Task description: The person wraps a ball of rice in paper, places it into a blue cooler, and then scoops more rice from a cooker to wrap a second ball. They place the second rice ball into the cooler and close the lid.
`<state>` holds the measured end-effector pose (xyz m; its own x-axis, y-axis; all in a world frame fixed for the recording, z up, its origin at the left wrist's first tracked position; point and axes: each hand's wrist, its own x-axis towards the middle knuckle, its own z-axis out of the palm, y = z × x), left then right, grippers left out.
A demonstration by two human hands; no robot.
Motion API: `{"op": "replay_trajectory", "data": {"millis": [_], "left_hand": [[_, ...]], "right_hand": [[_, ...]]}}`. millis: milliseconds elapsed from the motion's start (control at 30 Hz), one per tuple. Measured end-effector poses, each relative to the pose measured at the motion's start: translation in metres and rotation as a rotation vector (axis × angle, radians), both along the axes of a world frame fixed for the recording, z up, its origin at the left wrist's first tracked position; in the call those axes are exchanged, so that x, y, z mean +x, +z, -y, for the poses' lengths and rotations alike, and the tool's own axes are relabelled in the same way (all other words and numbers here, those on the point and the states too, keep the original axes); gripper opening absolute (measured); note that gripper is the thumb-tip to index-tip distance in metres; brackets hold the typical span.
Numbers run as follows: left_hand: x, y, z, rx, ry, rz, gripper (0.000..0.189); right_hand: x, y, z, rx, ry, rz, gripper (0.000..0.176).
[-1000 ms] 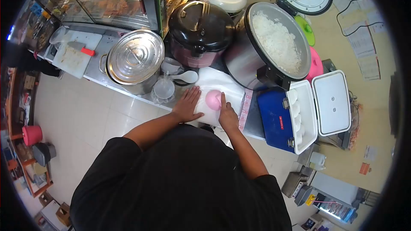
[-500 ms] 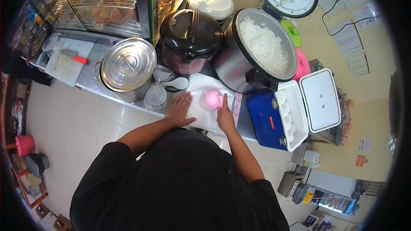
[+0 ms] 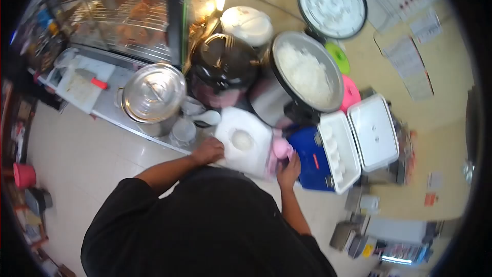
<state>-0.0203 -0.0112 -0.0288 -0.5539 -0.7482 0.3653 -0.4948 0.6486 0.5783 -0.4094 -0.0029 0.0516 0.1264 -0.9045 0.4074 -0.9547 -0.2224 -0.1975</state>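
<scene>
Reaches forward and down with both bare forearms, elbows bent and spread apart. Rests the left hand palm down, fingers close together, wrist straight. Holds the right hand out to the right, fingers bent upward; too blurred to judge its grip.

Left of centre sat a lidded steel pot, with a black cooker to its right.
</scene>
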Motion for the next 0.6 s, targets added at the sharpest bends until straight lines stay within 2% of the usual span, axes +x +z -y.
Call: {"op": "replay_trajectory", "data": {"millis": [33, 67, 100, 133, 167, 233, 300, 400, 433, 467, 567, 600], "left_hand": [[-0.003, -0.008, 0.006, 0.007, -0.017, 0.025, 0.015], [-0.007, -0.01, 0.01, 0.008, -0.017, 0.057, 0.013], [-0.013, -0.006, 0.007, 0.076, 0.123, 0.099, 0.015], [-0.017, 0.003, 0.009, 0.289, 0.211, 0.04, 0.018], [-0.014, 0.032, 0.011, 0.458, 0.225, -0.011, 0.022], [-0.013, 0.037, 0.018, 0.444, 0.235, -0.017, 0.026], [-0.016, 0.023, 0.023, 0.483, 0.25, -0.009, 0.029], [-0.011, 0.044, 0.024, 0.439, 0.107, 0.082, 0.033], [-0.006, 0.052, 0.021, 0.406, 0.041, 0.129, 0.035], [-0.003, 0.042, 0.018, 0.296, -0.038, 0.064, 0.038], [0.002, 0.015, 0.015, 0.142, -0.041, 0.074, 0.032], [0.002, 0.013, 0.014, 0.204, -0.017, 0.096, 0.03]], "right_hand": [[0.015, 0.007, -0.005, 0.143, -0.004, 0.031, 0.078], [0.005, -0.029, -0.004, 0.195, 0.177, -0.004, 0.078], [0.02, -0.022, -0.007, 0.379, 0.31, 0.039, 0.081], [0.047, 0.001, -0.011, 0.423, 0.408, -0.055, 0.081], [0.052, -0.013, -0.005, 0.407, 0.52, 0.066, 0.075], [0.063, -0.017, 0.002, 0.379, 0.448, 0.137, 0.056], [0.043, -0.043, 0.018, 0.357, 0.442, 0.146, 0.038], [0.026, -0.035, 0.025, 0.422, 0.359, 0.418, 0.025], [0.023, -0.038, 0.03, 0.433, 0.381, 0.433, 0.024], [0.017, -0.041, 0.032, 0.446, 0.398, 0.449, 0.023], [-0.006, -0.072, 0.036, 0.458, 0.464, 0.597, 0.024], [-0.013, -0.086, 0.038, 0.455, 0.517, 0.682, 0.022]]}}
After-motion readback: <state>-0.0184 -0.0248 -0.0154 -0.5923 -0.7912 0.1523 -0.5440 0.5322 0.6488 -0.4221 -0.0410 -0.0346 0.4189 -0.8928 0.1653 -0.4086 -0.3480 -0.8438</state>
